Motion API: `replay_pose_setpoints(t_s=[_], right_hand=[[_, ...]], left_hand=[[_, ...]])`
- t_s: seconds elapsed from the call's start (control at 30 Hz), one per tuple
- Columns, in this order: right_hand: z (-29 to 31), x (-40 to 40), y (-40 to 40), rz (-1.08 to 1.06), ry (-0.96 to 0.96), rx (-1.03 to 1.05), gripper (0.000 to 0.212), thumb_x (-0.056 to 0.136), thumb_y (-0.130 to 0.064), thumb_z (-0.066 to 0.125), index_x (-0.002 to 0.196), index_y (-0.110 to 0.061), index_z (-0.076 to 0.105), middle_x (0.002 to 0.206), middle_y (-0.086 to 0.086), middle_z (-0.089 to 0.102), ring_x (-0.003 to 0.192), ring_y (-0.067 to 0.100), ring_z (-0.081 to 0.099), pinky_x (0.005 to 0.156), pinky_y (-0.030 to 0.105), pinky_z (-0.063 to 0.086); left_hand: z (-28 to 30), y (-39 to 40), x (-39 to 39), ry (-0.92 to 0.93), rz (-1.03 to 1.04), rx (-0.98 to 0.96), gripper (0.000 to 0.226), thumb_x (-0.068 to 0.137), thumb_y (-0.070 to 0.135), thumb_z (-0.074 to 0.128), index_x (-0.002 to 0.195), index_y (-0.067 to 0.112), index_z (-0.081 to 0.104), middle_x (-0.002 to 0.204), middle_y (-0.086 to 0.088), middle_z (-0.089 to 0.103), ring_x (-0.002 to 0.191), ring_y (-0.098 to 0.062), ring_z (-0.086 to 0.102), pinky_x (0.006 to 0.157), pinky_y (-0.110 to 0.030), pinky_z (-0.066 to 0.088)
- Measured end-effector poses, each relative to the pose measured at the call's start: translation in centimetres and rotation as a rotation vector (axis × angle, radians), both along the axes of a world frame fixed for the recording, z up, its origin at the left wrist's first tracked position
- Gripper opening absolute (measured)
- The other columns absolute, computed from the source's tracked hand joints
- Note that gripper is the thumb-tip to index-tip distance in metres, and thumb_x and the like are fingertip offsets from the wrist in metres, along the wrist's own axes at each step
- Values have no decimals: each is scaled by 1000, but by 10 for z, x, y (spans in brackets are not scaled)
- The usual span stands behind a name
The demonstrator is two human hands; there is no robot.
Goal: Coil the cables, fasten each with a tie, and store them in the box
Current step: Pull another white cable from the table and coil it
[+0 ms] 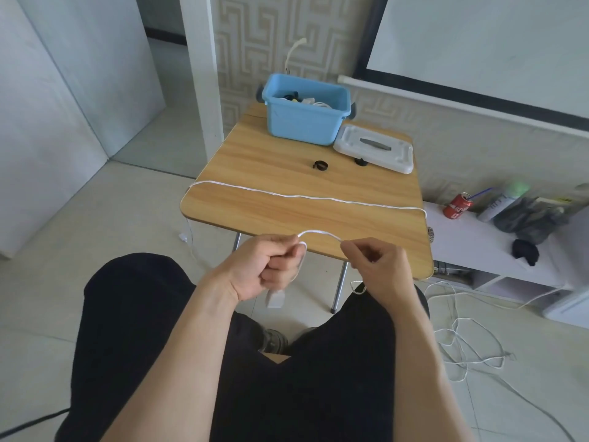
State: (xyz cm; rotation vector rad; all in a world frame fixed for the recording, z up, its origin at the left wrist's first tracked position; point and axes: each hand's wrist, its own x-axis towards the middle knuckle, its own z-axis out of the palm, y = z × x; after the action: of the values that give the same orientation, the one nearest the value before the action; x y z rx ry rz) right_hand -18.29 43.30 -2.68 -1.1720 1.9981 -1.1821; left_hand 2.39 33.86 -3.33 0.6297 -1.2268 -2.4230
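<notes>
We hold a white cable [319, 232] above our lap, just short of the near edge of the wooden worktop [287, 173]. Our left hand [271, 266] is curled into a fist round one stretch of it, the grip pressed tight on the cord, and a white plug end [274, 298] hangs below that fist. Our right hand [374, 260] pinches the cable between thumb and fingertips, so that a short arch of cord spans the gap between the two hands.

From there the same white cord seems to run on: a long length lies straight across the worktop from its left edge to its right edge, and loose loops lie tangled on the floor tiles [478, 346] to our right.

At the far side of the worktop stands the blue box [306, 122], open, with black and white items inside that are too small to tell apart. Its white lid [374, 148] lies flat just beside it on the right. Two black ties rest on the wood: one [320, 165] near the middle, the other [360, 161] touching the lid's near edge.
</notes>
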Motion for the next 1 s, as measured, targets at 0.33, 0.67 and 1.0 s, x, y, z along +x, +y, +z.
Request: replay_pose_setpoints(t_s=[0.33, 0.67, 1.0], right_hand=[[-25, -150, 5, -293, 305, 429, 37, 101, -36, 57, 98, -3, 74, 83, 13, 69, 83, 31, 57, 75, 35, 41], [-23, -165, 20, -755, -78, 23, 43, 100, -49, 51, 97, -13, 73, 87, 6, 68, 79, 21, 61, 77, 36, 48], [-45, -174, 45, -394, 144, 723, 57, 90, -38, 73, 127, 5, 65, 135, 20, 62, 125, 38, 57, 107, 45, 43]], left_hand=[[-6, -8, -1, -69, 299, 99, 34, 106, 17, 31, 78, 13, 50, 57, 5, 22, 46, -9, 19, 47, -25, 12], [-7, 9, -31, -156, 200, 60, 27, 99, 8, 33, 86, 6, 57, 61, 1, 30, 50, -13, 24, 47, -25, 22], [-2, 12, -35, -79, 209, 1, 26, 103, 8, 35, 87, 7, 55, 63, -2, 38, 55, -17, 31, 56, -29, 27]])
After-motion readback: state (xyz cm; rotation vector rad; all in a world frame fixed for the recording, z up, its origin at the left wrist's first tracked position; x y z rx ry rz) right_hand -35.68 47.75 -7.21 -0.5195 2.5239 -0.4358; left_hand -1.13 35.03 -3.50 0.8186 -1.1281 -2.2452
